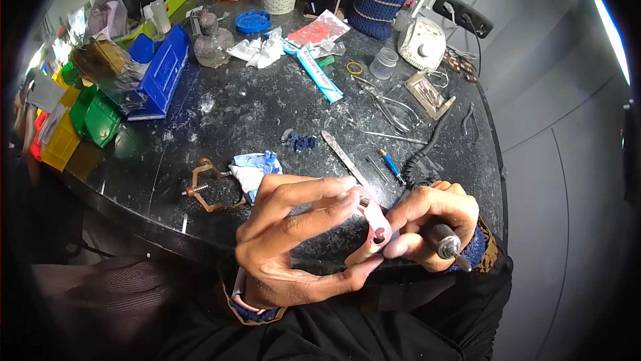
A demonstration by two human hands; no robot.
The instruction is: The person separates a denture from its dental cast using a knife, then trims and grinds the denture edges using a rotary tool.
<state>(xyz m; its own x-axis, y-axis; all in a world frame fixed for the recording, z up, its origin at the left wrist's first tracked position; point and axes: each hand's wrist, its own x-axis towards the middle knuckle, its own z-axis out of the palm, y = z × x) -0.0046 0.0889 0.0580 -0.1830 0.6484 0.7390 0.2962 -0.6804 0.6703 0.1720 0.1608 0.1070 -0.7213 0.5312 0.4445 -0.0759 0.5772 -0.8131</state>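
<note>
My left hand (284, 244) grips a pink, curved denture base (376, 223) between its fingertips and thumb, near the table's front edge. My right hand (437, 217) is wrapped round a dark, metal-ended rotary handpiece (446, 241). Its fingertips come up against the right side of the denture base. The handpiece's working tip is hidden by the fingers and the denture base. Behind my left hand lie a white and blue dental cast (252, 175) and a brown metal articulator frame (199, 189).
A flat strip (347, 161), a blue pen-like tool (392, 164) and pliers (390, 107) lie beyond my hands. A coiled black cord (424, 151) runs along the right. Parts bins (163, 74) fill the left; a control box (422, 44) stands at the back right.
</note>
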